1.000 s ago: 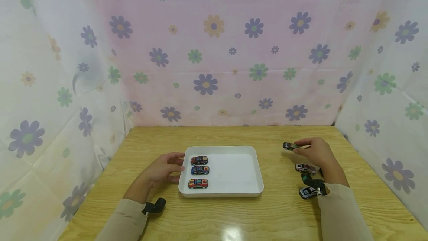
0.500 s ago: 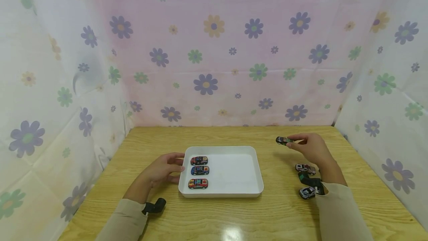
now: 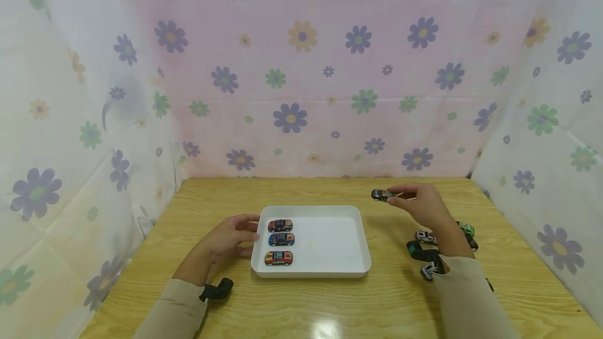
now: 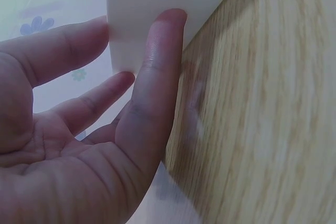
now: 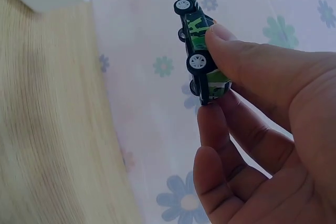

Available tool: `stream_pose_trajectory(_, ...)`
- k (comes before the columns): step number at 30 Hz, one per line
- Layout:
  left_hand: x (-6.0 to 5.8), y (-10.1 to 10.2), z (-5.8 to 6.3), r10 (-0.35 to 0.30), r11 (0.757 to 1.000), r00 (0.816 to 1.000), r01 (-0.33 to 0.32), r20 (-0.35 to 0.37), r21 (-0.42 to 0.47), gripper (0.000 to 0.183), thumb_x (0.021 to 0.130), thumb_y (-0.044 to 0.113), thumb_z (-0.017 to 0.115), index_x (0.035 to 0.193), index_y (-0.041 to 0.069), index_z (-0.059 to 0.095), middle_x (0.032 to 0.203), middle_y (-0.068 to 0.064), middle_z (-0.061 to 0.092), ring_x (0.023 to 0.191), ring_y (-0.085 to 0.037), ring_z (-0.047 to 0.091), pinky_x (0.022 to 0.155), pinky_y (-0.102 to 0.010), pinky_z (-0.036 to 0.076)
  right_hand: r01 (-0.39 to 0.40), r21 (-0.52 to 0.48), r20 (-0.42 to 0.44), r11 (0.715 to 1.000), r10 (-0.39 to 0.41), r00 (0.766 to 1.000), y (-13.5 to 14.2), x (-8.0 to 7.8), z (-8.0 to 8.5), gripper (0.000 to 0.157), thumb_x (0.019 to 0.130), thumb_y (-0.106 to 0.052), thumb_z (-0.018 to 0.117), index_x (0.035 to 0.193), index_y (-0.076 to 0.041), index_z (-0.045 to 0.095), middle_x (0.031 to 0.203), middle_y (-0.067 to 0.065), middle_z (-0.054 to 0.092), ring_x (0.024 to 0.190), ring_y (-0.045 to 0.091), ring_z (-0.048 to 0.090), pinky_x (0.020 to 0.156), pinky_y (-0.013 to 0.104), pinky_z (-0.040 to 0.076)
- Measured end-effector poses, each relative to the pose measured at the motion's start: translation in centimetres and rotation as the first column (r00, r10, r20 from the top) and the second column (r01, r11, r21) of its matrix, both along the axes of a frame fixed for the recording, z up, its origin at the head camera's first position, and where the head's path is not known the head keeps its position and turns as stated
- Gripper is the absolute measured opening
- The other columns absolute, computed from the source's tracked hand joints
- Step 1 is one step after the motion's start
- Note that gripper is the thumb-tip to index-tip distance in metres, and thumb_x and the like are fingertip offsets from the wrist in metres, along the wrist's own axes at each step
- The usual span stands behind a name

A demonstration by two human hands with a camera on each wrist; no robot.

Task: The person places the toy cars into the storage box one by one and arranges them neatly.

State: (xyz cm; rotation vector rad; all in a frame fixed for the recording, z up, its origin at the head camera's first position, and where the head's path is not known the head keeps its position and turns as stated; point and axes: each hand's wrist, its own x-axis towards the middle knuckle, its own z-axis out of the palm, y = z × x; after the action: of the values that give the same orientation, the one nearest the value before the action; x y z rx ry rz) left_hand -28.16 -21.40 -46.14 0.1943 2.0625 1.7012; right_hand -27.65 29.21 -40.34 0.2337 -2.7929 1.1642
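- At the far left we see 1 beige sleeve (image 3: 171, 307) and 1 black wrist camera (image 3: 219, 290).
- Next comes the left hand (image 3: 226, 237), its fingers loosely extended, not gripping; its fingertips touch the left wall of 1 white tray (image 3: 336, 245) on the wooden table (image 3: 282, 305).
- Inside the tray's left side we count 1 red-and-black car (image 3: 280, 225), 1 blue car (image 3: 281, 239) and 1 red-and-yellow car (image 3: 278, 258), 3 in all.
- Beyond the tray's far right corner, 1 green-and-black car (image 3: 382, 195) is in the air.
- The right hand (image 3: 419, 205) pinches that 1 car between thumb and fingers.
- Around the right forearm, more toy cars (image 3: 425, 237) rest on the table; the arm covers parts, so we cannot tell how many.
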Motion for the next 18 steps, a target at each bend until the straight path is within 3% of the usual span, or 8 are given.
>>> stream_pose_trajectory(12,-0.2,0.0,-0.3,-0.002,1.000,1.000,0.002,0.008,0.001,0.065,0.097,0.010,0.071,0.155,0.006,0.043,0.148,-0.025,0.053,0.115,-0.030,0.067,0.087,-0.049,0.063,-0.097,-0.024,-0.057,0.995,0.095,0.994,-3.9,-1.1,0.3,0.030,0.095,-0.033,0.077,0.123,-0.021,0.077,0.130,0.008,0.068,0.105,0.027,0.069,0.082,0.042,0.062)
stream_pose_trajectory(18,0.0,-0.1,0.0,0.001,1.000,1.000,-0.001,0.006,-0.003,0.064,0.098,0.010,0.070,0.156,0.006,0.042,0.148,-0.024,0.052,0.115,-0.030,0.067,0.087,-0.048,0.063,-0.133,-0.039,-0.027,0.990,0.132,0.991,-5.9,-1.7,0.0,0.030,0.095,-0.033,0.077,0.122,-0.023,0.077,0.125,0.005,0.069,0.103,0.025,0.069,0.083,0.040,0.061)
